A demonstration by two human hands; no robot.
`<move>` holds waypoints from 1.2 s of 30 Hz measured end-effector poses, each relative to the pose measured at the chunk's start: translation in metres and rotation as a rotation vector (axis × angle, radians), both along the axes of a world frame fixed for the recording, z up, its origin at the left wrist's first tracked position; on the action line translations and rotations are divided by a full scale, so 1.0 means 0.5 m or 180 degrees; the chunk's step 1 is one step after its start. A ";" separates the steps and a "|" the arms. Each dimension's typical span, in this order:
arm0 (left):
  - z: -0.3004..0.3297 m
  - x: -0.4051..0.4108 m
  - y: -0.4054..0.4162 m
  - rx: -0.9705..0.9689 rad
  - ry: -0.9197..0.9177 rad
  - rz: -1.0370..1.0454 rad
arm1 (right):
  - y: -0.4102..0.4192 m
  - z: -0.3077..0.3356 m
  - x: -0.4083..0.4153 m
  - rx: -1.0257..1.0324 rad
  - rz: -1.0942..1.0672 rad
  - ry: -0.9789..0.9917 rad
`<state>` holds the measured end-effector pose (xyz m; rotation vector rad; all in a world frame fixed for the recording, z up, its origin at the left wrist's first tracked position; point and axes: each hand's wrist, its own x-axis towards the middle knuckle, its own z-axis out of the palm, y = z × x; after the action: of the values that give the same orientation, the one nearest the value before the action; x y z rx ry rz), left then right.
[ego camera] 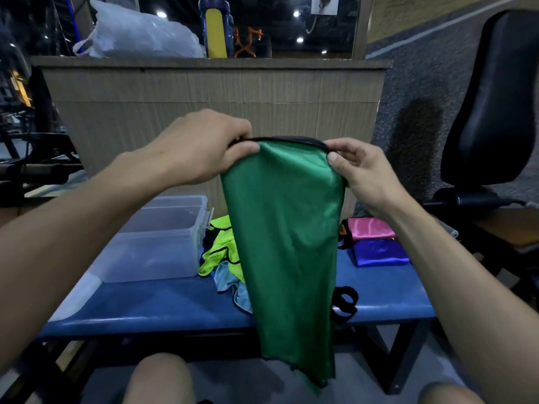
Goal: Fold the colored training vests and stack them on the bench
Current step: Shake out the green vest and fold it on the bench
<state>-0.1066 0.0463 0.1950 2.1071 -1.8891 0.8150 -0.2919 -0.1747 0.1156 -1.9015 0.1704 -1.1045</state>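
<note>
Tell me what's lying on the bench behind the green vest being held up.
Behind the green vest, a neon yellow vest and a light blue one lie crumpled on the blue bench. Black straps poke out on the right. Whatever lies directly behind the hanging cloth is covered.

Dim indoor light, wide-angle view with bent edges

We see small round ceiling lamps (297, 13) shining as bright spots at the top, while the room around stays dark. The green vest (283, 243) and the blue worktop (163, 298) carry a soft sheen, and the pink cloth (369, 227) shows a white glare. A dark shadow (420, 132) lies on the grey wall. Straight lines curve near the borders, and the far background is slightly soft.
</note>
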 end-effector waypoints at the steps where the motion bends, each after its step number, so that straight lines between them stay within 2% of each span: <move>1: 0.005 0.000 -0.002 -0.0114 0.0181 -0.0150 | -0.001 -0.005 -0.001 0.0052 0.0024 -0.0008; 5: 0.026 0.001 -0.014 -0.0140 0.0746 -0.0308 | -0.003 -0.026 -0.007 0.0208 0.0171 0.0120; 10: 0.031 -0.033 -0.018 -0.0421 0.1582 -0.0819 | -0.030 -0.075 -0.050 0.0821 0.0922 0.0650; 14: -0.028 -0.096 -0.037 0.0375 0.2558 -0.1432 | -0.066 -0.182 -0.128 0.1475 0.1315 0.0923; 18: -0.130 -0.150 -0.089 0.0795 0.3654 -0.1826 | -0.104 -0.211 -0.214 0.1701 0.1012 0.1034; 21: -0.166 -0.151 -0.128 0.0513 0.4232 -0.1797 | -0.150 -0.133 -0.220 0.1551 0.0436 0.0845; 24: -0.169 -0.118 -0.153 -0.0028 0.4595 -0.1771 | -0.170 -0.025 -0.141 0.1200 0.0033 0.0739; 27: -0.193 -0.054 -0.168 -0.0557 0.4532 -0.1453 | -0.189 0.033 0.016 0.0045 -0.0664 0.1182; 29: -0.238 0.007 -0.173 -0.0752 0.4199 -0.0949 | -0.205 0.020 0.142 -0.0903 -0.1020 0.1644; 31: -0.299 0.069 -0.171 -0.0788 0.3710 -0.0323 | -0.213 -0.036 0.266 -0.1587 -0.1341 0.2222; 33: -0.375 0.127 -0.161 -0.0713 0.3095 0.0291 | -0.193 -0.116 0.375 -0.1829 -0.1539 0.2668; 36: -0.484 0.211 -0.134 -0.0333 0.2260 0.1038 | -0.145 -0.243 0.493 -0.1595 -0.1423 0.3030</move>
<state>-0.0011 -0.0209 -0.0467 2.2496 -1.1346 0.1486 -0.0453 -0.2474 -0.0057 -2.8164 0.9543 -0.4183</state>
